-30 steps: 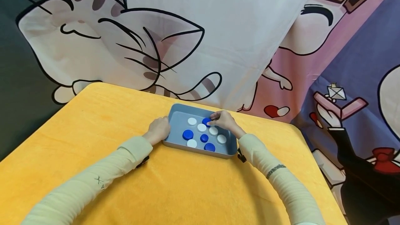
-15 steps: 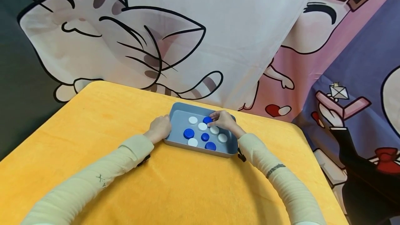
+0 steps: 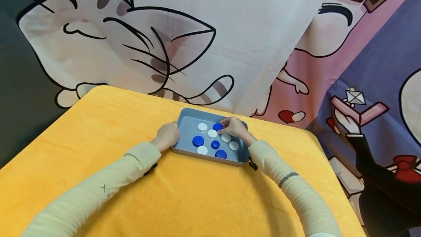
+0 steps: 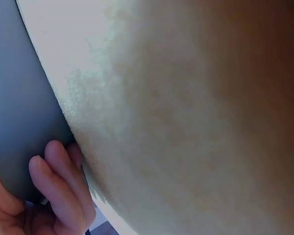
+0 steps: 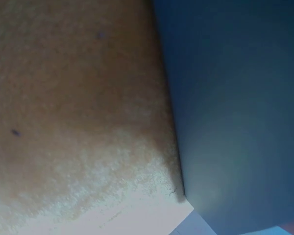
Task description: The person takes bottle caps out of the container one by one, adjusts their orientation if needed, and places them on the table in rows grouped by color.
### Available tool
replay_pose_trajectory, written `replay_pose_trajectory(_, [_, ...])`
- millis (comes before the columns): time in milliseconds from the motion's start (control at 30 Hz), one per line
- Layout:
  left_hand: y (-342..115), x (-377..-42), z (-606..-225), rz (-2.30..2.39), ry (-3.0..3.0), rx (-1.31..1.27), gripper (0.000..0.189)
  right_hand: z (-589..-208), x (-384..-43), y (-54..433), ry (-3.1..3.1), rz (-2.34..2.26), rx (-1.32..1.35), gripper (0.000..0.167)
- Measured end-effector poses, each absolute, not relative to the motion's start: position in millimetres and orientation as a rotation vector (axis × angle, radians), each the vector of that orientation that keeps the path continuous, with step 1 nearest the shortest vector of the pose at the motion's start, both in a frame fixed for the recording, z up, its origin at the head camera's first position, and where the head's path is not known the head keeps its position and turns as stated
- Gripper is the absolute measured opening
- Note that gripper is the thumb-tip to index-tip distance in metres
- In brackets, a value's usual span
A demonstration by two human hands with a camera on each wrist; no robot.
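A shallow grey-blue tray (image 3: 187,114) lies on the yellow cloth with several blue and white round discs in it. My left hand (image 3: 167,135) grips the tray's left side. In the left wrist view, curled fingers (image 4: 63,183) sit against the tray's side (image 4: 19,88). Over the right part of the tray, my right hand (image 3: 234,126) pinches a blue disc (image 3: 217,126) near the far side. Right beside those fingers are a white disc (image 3: 212,133) and another white disc (image 3: 226,138). The right wrist view holds only the tray's outer wall (image 5: 240,112) and cloth, the hand being out of it.
Nearer the front of the tray lie a large blue disc (image 3: 198,141), a small blue disc (image 3: 215,144) and several others. The yellow cloth (image 3: 197,196) spreads around the tray. Behind it hangs a curtain (image 3: 256,28) printed with cartoon figures.
My right hand has shifted very slightly left, still at the same blue disc. The left hand and the tray keep their places.
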State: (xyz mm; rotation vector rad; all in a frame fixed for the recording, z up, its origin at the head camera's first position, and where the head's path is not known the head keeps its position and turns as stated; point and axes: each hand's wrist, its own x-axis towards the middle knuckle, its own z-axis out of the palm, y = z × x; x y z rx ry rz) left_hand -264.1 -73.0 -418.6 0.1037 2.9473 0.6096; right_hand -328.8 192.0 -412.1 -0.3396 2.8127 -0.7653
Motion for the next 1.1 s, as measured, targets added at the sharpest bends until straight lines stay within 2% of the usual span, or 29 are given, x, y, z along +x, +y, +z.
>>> replay_pose_trajectory(733, [-72.9,-262.2,-419.0,0.616,2.97,0.128,0.027,-410.6,-326.7,194.0,2.866,-0.747,-0.294,0.041])
replay_pose_trajectory(1100, [-73.3,-261.5,-416.6,0.618,2.961,0.115,0.028,-398.2,-322.1,197.0,2.899,-0.807,-0.306,0.044])
